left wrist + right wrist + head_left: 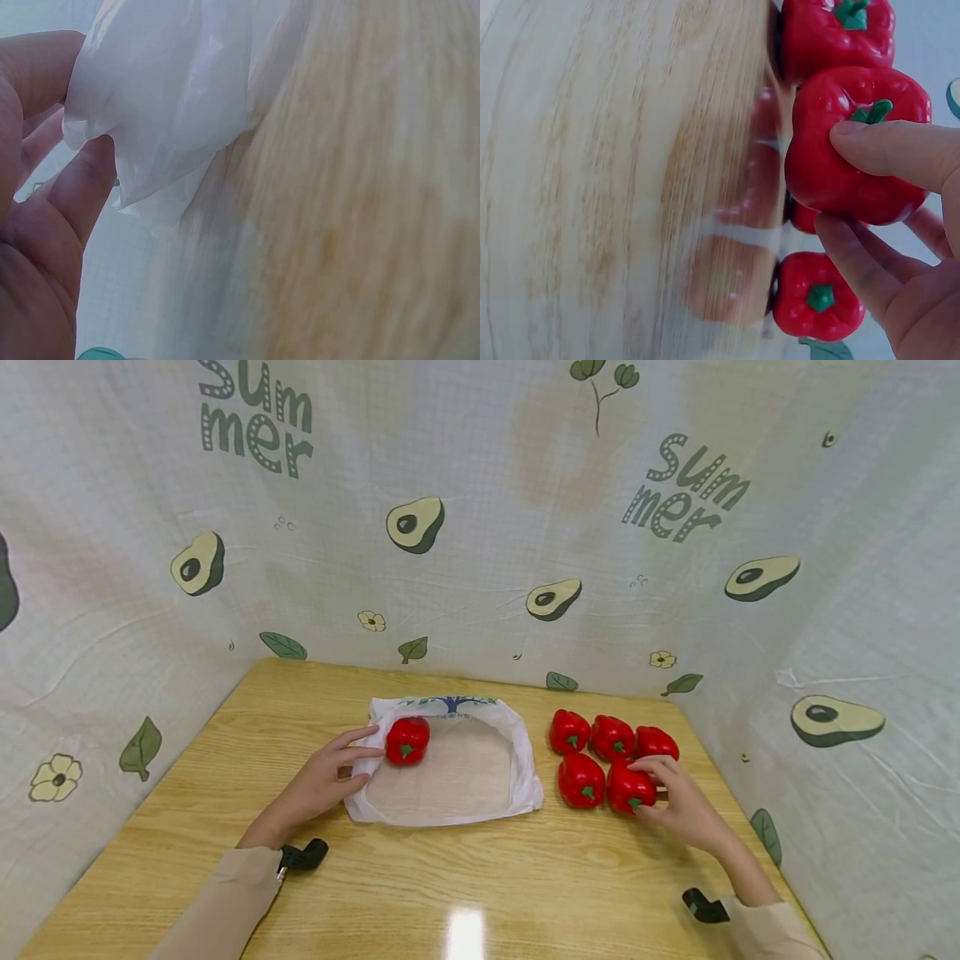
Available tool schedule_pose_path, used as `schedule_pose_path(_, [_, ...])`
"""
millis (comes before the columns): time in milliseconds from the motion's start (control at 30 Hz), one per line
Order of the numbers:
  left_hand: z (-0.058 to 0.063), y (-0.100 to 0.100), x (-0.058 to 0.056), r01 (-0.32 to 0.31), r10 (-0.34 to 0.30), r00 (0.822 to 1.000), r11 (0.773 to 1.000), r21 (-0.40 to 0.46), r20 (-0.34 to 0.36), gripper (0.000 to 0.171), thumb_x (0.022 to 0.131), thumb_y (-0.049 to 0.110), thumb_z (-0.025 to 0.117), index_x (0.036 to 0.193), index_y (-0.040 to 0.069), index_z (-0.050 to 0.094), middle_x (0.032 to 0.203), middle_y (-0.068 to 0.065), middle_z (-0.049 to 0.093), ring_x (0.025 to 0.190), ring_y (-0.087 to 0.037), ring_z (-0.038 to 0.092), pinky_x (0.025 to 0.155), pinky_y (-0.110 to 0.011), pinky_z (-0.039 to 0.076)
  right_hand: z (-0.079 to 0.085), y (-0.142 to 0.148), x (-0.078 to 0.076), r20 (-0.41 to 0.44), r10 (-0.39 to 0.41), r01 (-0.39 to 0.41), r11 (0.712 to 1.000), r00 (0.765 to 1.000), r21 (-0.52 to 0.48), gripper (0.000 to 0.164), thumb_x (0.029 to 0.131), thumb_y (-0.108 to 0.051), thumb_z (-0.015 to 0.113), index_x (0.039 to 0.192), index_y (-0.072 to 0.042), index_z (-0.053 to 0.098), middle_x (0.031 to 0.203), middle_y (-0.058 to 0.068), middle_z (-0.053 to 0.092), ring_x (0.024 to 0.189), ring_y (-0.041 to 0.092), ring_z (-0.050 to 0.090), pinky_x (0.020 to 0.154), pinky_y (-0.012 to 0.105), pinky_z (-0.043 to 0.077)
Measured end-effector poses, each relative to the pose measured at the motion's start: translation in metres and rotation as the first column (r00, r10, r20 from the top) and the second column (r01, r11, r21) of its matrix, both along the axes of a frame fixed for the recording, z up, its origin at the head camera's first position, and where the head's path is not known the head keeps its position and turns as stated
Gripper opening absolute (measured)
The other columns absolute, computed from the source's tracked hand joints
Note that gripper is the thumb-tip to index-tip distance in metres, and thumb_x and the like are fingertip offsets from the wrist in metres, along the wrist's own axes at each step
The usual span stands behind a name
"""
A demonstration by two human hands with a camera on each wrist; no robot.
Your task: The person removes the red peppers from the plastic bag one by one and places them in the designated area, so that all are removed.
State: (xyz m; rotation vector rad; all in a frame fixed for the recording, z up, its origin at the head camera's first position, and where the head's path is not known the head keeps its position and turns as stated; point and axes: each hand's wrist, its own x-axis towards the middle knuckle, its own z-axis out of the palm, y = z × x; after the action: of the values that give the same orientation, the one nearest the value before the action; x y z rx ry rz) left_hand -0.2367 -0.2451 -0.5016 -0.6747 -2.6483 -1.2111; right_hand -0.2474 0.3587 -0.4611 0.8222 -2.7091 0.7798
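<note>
A white plastic bag (525, 768) lies on the table with its mouth spread wide. One red bell pepper (407, 742) sits inside its left part. My left hand (322, 781) holds the bag's left rim; in the left wrist view its fingers and thumb (84, 180) meet the thin plastic (165, 97). On the right, my right hand (686, 802) grips the front right bell pepper (630, 785) of a group. The right wrist view shows the thumb (885, 150) across this pepper's (817, 165) stem side and fingers underneath.
Beside the held pepper stands another bell pepper (581, 780). Behind them are three more: left (570, 732), middle (612, 737) and right (656, 742). The wooden table (465, 877) is walled by a printed cloth (480, 543) at the back and sides.
</note>
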Motion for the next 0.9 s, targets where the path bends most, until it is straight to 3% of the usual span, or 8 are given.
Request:
schedule_pose_path(100, [0.000, 0.000, 0.000, 0.001, -0.001, 1.000, 1.000, 0.001, 0.002, 0.042, 0.096, 0.001, 0.076, 0.136, 0.011, 0.073, 0.167, -0.006, 0.042, 0.142, -0.038, 0.050, 0.097, -0.048, 0.060, -0.003, 0.001, -0.002, -0.008, 0.004, -0.004, 1.000, 1.000, 0.003, 0.065, 0.072, 0.015, 0.089, 0.128, -0.004, 0.064, 0.130, 0.011, 0.057, 0.111, 0.019, 0.060, 0.085, 0.021, 0.059])
schedule_pose_path(367, [0.002, 0.001, 0.001, -0.014, 0.014, 1.000, 1.000, -0.010, -0.005, 0.042, 0.095, 0.002, 0.077, 0.136, 0.013, 0.074, 0.166, -0.005, 0.044, 0.142, -0.036, 0.050, 0.095, -0.034, 0.059, -0.009, 0.003, -0.006, 0.000, 0.000, 0.000, 1.000, 1.000, 0.001, 0.062, 0.073, 0.015, 0.088, 0.128, -0.003, 0.064, 0.130, 0.012, 0.056, 0.112, 0.016, 0.059, 0.086, 0.022, 0.059])
schedule_pose_path(633, [0.002, 0.001, 0.000, -0.005, 0.005, 1.000, 1.000, -0.002, 0.000, 0.042, 0.095, 0.001, 0.077, 0.136, 0.012, 0.073, 0.166, -0.007, 0.043, 0.142, -0.037, 0.050, 0.096, -0.040, 0.060, -0.011, 0.006, -0.008, 0.049, -0.012, 0.012, 1.000, 0.999, -0.014, 0.062, 0.076, 0.015, 0.085, 0.131, -0.002, 0.062, 0.131, 0.014, 0.054, 0.110, 0.029, 0.063, 0.082, 0.024, 0.060])
schedule_pose_path(900, [0.000, 0.001, 0.000, -0.005, 0.005, 1.000, 1.000, -0.002, -0.015, 0.043, 0.095, 0.001, 0.077, 0.136, 0.013, 0.074, 0.166, -0.006, 0.044, 0.141, -0.037, 0.051, 0.096, -0.046, 0.060, -0.011, 0.008, -0.009, 0.042, -0.008, 0.008, 1.000, 0.999, 0.005, 0.063, 0.078, 0.015, 0.084, 0.133, -0.002, 0.060, 0.135, 0.014, 0.053, 0.116, 0.032, 0.060, 0.085, 0.020, 0.057])
